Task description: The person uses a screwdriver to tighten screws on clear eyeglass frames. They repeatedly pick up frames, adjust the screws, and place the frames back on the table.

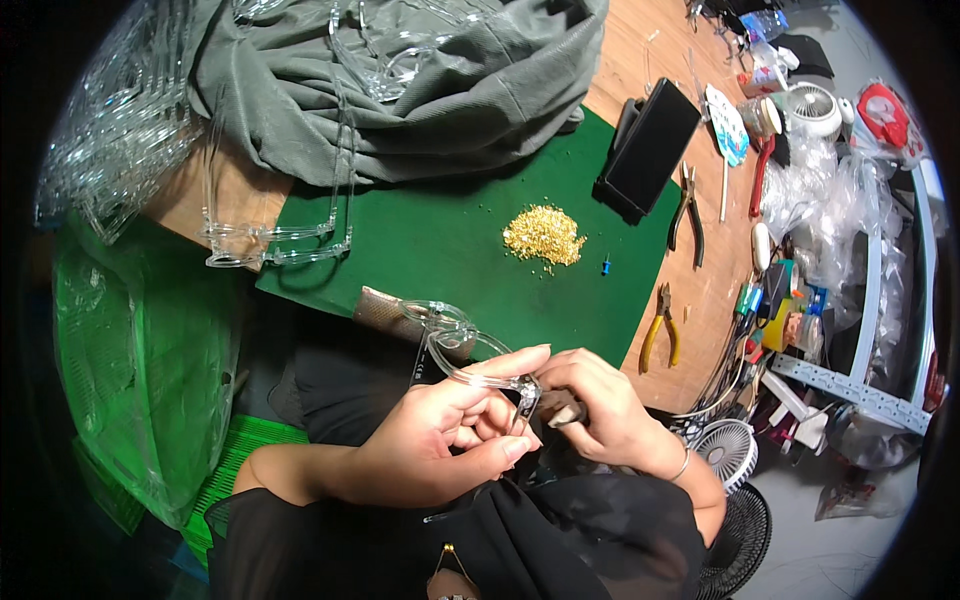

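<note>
Clear plastic eyeglass frames (462, 372) are in my left hand (440, 440), its fingers and thumb closed around one end. The frames reach up and left over the mat's near edge. My right hand (600, 410) is closed on a dark, brownish object (562, 408), whose kind I cannot make out; it sits against the hinge corner of the frames. On the green mat (420, 240) beyond my hands lies a heap of tiny gold-coloured metal parts (544, 236). To its right is a blue push pin (606, 265). Another clear pair of frames (285, 252) rests at the mat's left edge.
Grey cloth (400, 140) with clear frames covers the far side; more frames (120, 130) pile at left. A black phone-like device (650, 150), black-handled pliers (687, 218) and yellow-handled pliers (661, 330) lie right. A green plastic bag (140, 350) hangs left; fans (728, 452) stand right.
</note>
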The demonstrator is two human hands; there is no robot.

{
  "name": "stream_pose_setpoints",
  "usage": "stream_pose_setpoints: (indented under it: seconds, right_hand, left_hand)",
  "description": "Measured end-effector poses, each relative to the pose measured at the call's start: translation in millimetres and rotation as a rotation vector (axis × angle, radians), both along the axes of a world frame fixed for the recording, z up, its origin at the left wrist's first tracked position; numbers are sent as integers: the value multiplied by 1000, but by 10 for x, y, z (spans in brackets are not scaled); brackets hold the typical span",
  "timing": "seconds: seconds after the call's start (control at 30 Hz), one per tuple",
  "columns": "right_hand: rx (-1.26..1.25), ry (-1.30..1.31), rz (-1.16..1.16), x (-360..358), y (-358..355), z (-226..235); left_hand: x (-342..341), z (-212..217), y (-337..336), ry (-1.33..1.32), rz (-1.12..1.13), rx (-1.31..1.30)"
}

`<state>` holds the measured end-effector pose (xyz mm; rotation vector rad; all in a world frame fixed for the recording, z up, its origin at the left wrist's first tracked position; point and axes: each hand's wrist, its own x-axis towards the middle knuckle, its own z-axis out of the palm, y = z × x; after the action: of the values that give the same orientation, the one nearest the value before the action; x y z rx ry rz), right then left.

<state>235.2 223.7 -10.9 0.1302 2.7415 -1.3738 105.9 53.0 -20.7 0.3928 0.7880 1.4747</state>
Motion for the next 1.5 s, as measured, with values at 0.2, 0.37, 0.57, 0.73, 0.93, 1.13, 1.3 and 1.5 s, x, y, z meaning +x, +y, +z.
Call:
stream_pose_setpoints:
  seconds: [0.2,0.37,0.57,0.73,0.93,1.13,1.3,1.5]
  right_hand:
    - [42,-82,106,-57,11,104]
    - [168,-111,176,-108,30,185]
    - [280,-112,124,-19,-10,124]
    - [225,-148,97,-1,-1,87]
    - [-196,-389,84,-139,131,256]
    - [-257,-435,-11,-85,137,102]
    - [11,-306,-198,-12,177,-152]
    - [373,20,-367,-192,443,-781]
  left_hand:
    - [9,-13,12,73,-43,17]
    - [0,6,-6,206,-78,-13]
    - [-54,1,24,600,-57,58]
    - [-95,26,54,549,-119,-15]
    - [-42,21,80,131,-22,-97]
    - [-88,36,108,-5,-23,-115]
    - [-135,48,8,273,113,-19]
    - [-146,26,64,584,180,117]
